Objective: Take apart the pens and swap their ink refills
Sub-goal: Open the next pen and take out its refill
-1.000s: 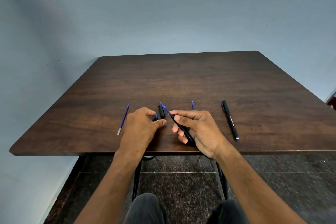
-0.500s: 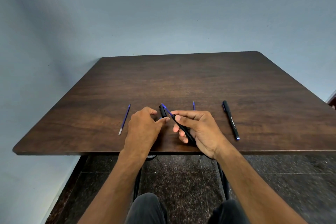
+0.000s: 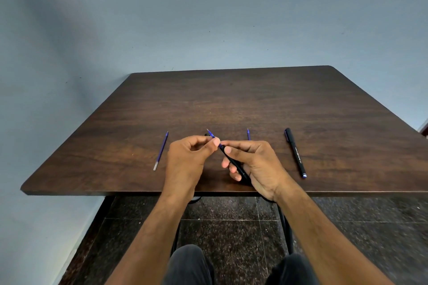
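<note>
- Dark wooden table against a grey-blue wall; near edge crossing just under both wrists, speckled dark floor below.
- Right hand over the near middle of the table, fingers wrapped round a black pen barrel. Barrel slanted, front end up and to the left, back end tucked into the palm. Grip and slant much as half a second ago.
- Left hand now lifted off the table surface and drawn in toward the right hand; half a second ago lower, knuckles down near the table. Thumb and forefinger pinched narrow at the front end of the barrel, on the blue refill standing out of it, tip pointing away and left.
- Small black piece just behind the left fingertips, mostly hidden; cannot tell what part.
- Whole black pen flat on the table, well right of the right hand, blue end toward the near edge. Unmoved.
- Loose blue refill flat on the table left of the left hand, pale end nearest the edge. Unmoved.
- Short blue tip showing just beyond the right knuckles; rest hidden behind the hand. Unmoved.
</note>
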A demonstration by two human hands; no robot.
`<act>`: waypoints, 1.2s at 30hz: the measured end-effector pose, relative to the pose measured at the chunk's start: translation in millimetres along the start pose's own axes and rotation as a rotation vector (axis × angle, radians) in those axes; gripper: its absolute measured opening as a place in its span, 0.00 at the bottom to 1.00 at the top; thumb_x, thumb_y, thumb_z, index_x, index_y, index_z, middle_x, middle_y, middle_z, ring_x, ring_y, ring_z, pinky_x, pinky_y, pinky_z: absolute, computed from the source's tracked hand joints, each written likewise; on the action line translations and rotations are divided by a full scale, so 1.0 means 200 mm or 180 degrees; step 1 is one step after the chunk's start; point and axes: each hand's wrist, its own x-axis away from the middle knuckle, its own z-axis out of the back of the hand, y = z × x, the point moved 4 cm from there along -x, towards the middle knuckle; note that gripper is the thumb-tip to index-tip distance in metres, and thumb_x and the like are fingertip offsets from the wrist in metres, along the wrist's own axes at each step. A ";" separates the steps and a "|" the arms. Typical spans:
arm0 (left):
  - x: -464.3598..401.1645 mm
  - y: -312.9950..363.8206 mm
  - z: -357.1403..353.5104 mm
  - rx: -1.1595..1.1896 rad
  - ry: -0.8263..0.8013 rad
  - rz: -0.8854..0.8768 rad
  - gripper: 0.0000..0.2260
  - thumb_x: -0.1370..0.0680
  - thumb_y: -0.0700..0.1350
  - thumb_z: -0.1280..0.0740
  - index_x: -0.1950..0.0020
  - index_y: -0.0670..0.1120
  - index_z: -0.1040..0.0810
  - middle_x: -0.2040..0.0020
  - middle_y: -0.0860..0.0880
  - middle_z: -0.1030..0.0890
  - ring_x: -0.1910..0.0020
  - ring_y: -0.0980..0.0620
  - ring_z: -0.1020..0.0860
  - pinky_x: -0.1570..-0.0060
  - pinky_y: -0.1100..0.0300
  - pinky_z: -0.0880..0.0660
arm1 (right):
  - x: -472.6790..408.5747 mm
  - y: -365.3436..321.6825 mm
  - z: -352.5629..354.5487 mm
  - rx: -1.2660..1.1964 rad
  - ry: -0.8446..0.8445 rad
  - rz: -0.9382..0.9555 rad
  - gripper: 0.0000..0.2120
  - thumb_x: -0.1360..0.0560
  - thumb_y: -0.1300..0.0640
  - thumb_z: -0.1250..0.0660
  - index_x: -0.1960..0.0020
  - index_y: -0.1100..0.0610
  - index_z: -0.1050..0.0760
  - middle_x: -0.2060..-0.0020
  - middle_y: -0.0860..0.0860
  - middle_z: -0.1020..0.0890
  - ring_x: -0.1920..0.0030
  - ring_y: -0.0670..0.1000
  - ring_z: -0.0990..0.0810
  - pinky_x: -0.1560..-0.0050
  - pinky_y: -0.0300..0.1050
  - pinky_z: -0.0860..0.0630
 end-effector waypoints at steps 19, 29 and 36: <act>-0.15 0.05 0.16 0.0788 0.0872 0.0041 0.06 0.23 0.43 0.26 0.52 0.40 0.16 0.68 0.53 0.17 0.72 0.60 0.28 0.69 0.68 0.28 | -0.01 0.01 0.00 0.0089 -0.0017 -0.0144 0.11 0.25 0.62 0.28 0.48 0.70 0.17 0.66 0.62 0.19 0.72 0.51 0.28 0.75 0.41 0.33; -0.24 0.06 0.43 -0.0079 0.0854 0.0044 0.04 0.25 0.46 0.24 0.58 0.47 0.12 0.64 0.51 0.14 0.71 0.63 0.23 0.64 0.67 0.26 | -0.01 0.01 -0.01 0.0116 -0.0037 -0.0170 0.12 0.25 0.61 0.28 0.48 0.70 0.17 0.65 0.62 0.19 0.71 0.51 0.28 0.75 0.41 0.31; -0.31 0.01 0.56 -0.1842 0.0965 -0.0028 0.05 0.25 0.50 0.24 0.57 0.50 0.12 0.66 0.59 0.18 0.66 0.64 0.20 0.66 0.72 0.31 | -0.01 0.00 -0.02 0.0164 -0.0011 -0.0133 0.13 0.27 0.61 0.27 0.48 0.70 0.17 0.65 0.62 0.19 0.71 0.51 0.28 0.75 0.40 0.31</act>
